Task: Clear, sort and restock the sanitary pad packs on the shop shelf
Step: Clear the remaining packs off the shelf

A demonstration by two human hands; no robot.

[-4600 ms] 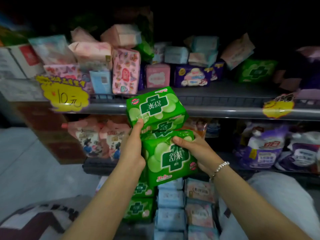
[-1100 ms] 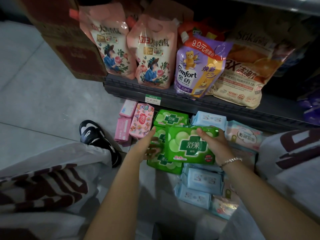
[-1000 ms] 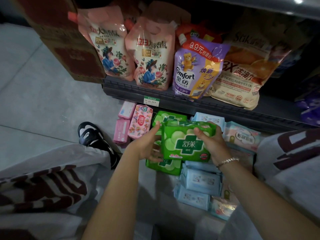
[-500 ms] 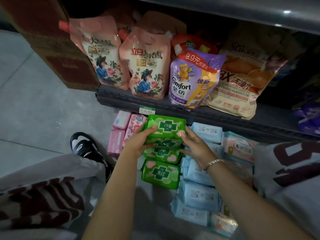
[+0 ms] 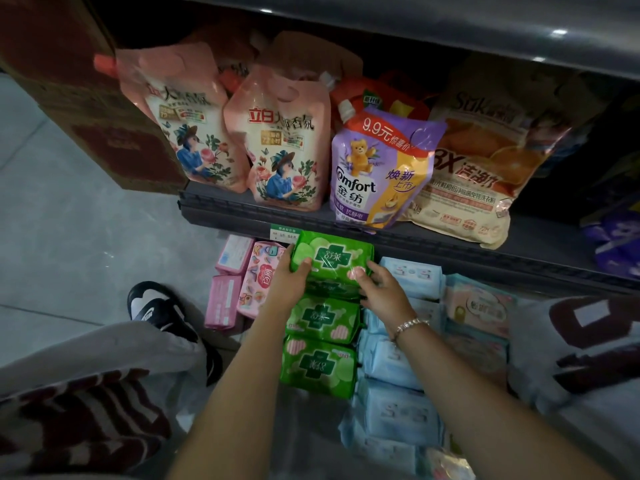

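The top green pack [image 5: 331, 257] is bright green with pale green circles and a dark green cross bearing white characters. Below it, two green packs [image 5: 320, 363] add pink striped hearts. Left of it lie pink packs [image 5: 225, 299]; right, pale blue packs [image 5: 398, 362]. Above, two pink pouches [image 5: 287, 140] show roses and a blue-dressed figure.

Both my arms reach forward and down, bare to the elbow. My left hand [image 5: 289, 282] curls its fingers and thumb over the near left edge of the top green pack [image 5: 330, 254] — my right hand [image 5: 382, 289], bracelet at the wrist, presses fingertips on its right corner.
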